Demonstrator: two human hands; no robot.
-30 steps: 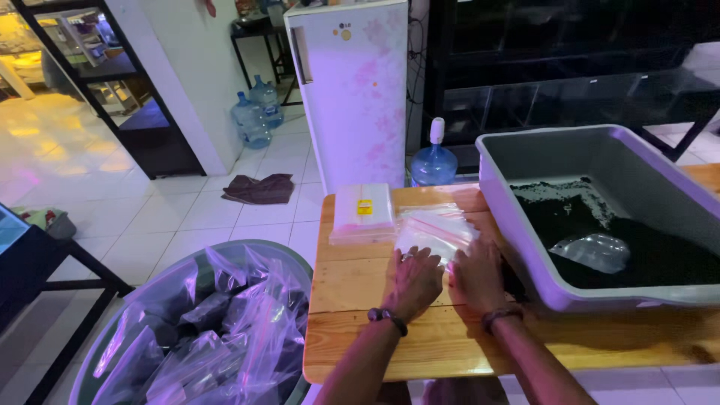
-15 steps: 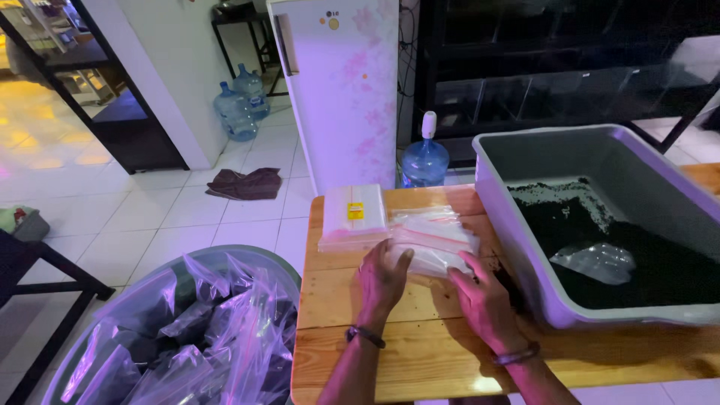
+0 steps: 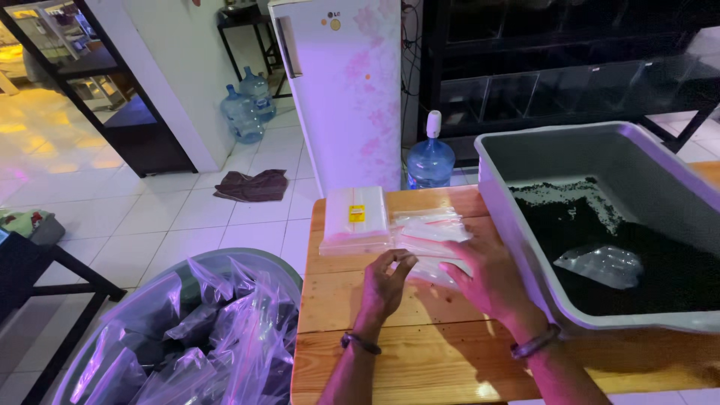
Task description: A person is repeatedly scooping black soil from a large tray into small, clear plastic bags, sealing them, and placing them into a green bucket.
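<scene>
A loose plastic bag (image 3: 431, 244) is being pinched by the curled fingers of the left hand (image 3: 384, 283) and pressed flat under the spread right hand (image 3: 487, 279). Just beyond lies the bag stack (image 3: 354, 219) on the table (image 3: 420, 360). Separating one bag likely calls for a lift.

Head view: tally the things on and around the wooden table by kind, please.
Water bottles: 3, two by the wall, one beside the fridge
Grey tubs: 1
Bins of plastic bags: 1
Packs of bags on the table: 1
Loose bags under the hands: count unclear
Cloths on the floor: 1
Total countable: 7
</scene>
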